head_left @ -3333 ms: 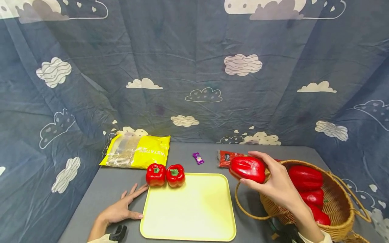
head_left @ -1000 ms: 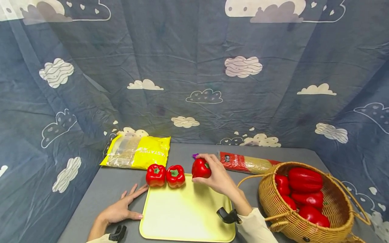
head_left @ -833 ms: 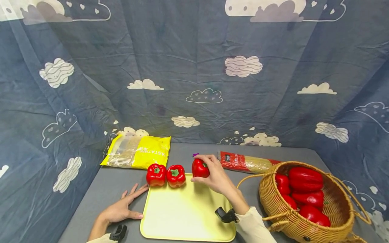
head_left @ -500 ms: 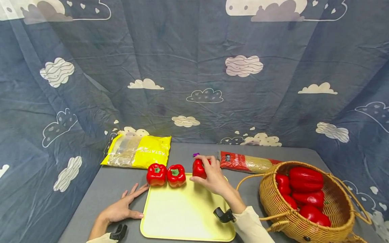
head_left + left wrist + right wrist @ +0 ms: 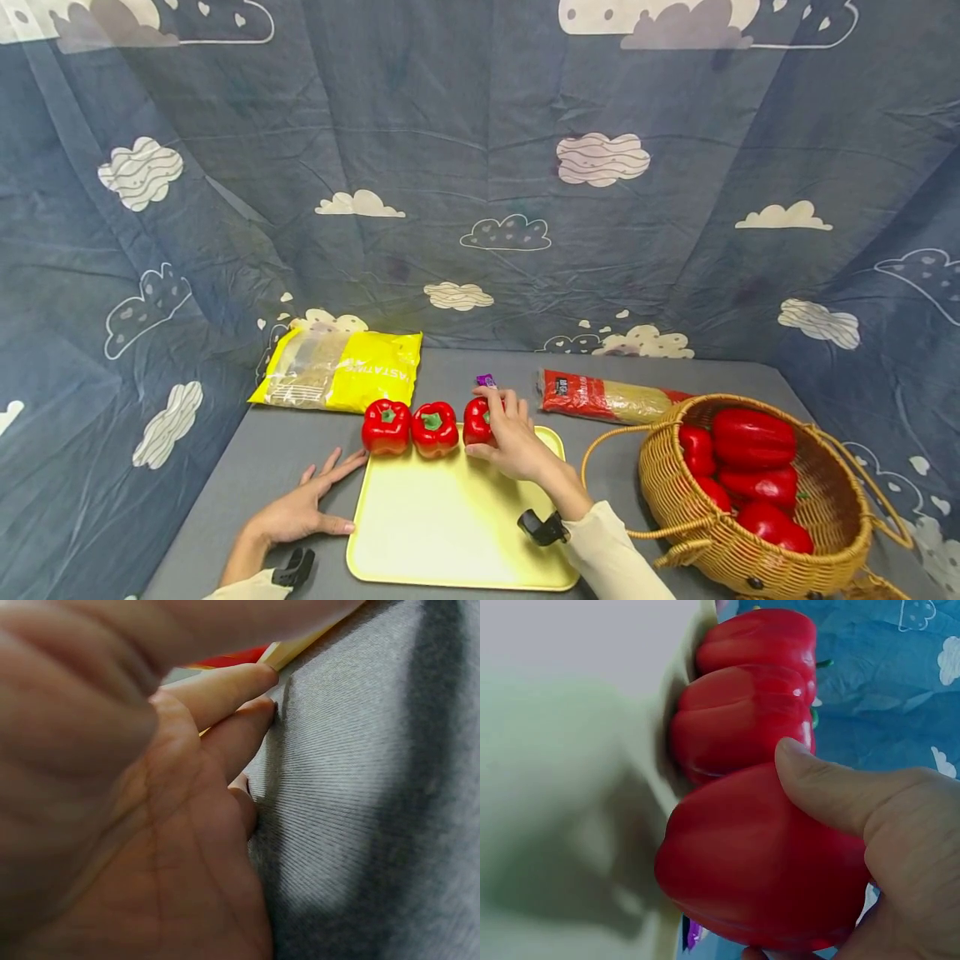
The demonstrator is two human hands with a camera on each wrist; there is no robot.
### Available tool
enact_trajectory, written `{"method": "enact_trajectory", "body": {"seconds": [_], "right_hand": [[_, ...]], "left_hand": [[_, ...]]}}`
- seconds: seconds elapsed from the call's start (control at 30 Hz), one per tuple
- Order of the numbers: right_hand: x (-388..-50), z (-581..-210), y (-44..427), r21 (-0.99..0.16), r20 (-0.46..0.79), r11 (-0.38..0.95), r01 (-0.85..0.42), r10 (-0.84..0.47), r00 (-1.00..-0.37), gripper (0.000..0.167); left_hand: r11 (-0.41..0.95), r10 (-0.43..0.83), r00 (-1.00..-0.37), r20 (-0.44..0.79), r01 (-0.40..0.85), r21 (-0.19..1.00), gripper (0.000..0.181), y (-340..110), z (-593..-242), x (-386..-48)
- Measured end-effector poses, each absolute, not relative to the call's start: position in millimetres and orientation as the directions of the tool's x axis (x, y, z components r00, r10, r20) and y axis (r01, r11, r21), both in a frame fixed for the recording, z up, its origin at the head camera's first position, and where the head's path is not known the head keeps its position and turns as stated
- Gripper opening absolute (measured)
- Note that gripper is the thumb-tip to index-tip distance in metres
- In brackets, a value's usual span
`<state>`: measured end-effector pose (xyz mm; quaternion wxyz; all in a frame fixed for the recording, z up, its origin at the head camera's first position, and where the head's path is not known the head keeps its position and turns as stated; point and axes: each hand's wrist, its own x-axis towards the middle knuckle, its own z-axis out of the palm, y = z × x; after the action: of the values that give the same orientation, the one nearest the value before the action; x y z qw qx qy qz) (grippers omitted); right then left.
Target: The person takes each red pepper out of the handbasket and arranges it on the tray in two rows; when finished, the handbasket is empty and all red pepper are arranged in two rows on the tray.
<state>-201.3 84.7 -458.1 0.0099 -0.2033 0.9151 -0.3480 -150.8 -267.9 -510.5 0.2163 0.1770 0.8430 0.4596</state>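
My right hand (image 5: 512, 437) grips a red bell pepper (image 5: 477, 422) at the far edge of the pale yellow tray (image 5: 450, 533). In the right wrist view the thumb lies along the side of that pepper (image 5: 757, 859). Just left of it two more red bell peppers, a nearer one (image 5: 435, 430) and a corner one (image 5: 386, 427), stand upright with green stems up, side by side. My left hand (image 5: 296, 508) rests with spread fingers on the grey table, its thumb and a fingertip at the tray's left edge. It holds nothing.
A wicker basket (image 5: 675, 500) with several red peppers stands at the right, its handle loop reaching toward the tray. Behind lie a yellow pasta bag (image 5: 375, 371), a small purple wrapped candy (image 5: 486, 381) and a red spaghetti packet (image 5: 577, 393). A cloud-patterned cloth hangs behind the table.
My right hand has carried the pepper from beside the basket leftward to the tray's far edge, most recently shifting it closer to the other two. The left hand has stayed in place.
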Motion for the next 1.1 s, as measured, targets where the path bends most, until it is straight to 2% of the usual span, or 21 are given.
{"method": "enact_trajectory", "body": {"seconds": [0.5, 1.1], "right_hand": [[-210, -468, 81, -0.627, 0.109, 0.702, -0.338, -0.350, -0.930, 0.076], [-212, -469, 79, -0.640, 0.127, 0.679, -0.360, -0.368, -0.921, 0.085]], "left_hand": [[0.512, 0.500, -0.842, -0.201, 0.100, 0.853, 0.100, -268, -510, -152], [0.491, 0.513, -0.837, -0.191, 0.104, 0.865, 0.099, -270, -512, -151]]}}
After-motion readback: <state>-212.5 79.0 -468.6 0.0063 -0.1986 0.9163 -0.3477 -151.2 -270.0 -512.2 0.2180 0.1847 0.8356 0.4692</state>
